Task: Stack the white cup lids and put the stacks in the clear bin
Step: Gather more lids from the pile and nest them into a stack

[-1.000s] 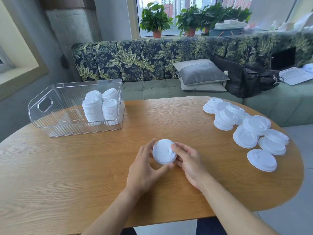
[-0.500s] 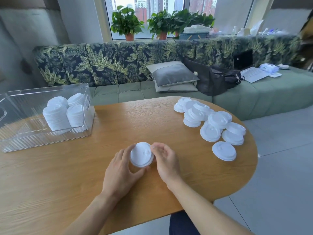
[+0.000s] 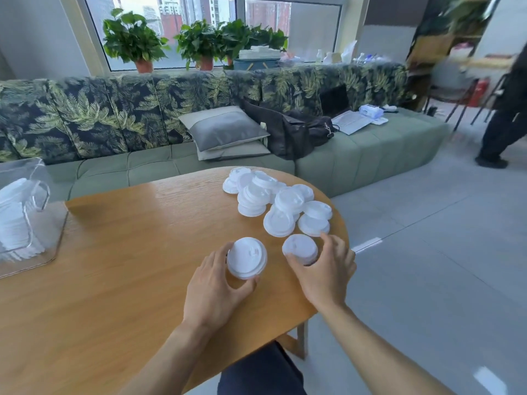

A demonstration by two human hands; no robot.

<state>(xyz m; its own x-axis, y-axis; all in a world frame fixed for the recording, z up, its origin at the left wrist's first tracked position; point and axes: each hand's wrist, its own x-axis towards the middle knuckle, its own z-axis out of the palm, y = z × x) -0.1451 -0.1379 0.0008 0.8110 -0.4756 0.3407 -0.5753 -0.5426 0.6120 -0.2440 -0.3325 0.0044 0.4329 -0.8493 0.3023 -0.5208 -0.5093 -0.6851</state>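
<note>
- Short stack of lids stands on the counter, left hand fingers curled round it.
- Just beside it, right hand fingers grip a lid.
- Loose pile lies behind.
- Bin, far left, holds stacks.

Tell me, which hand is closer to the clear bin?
Left. The left hand holds a small stack mid-table, right of the clear bin; the right hand holds a single lid farther right, beside the loose pile.
</note>
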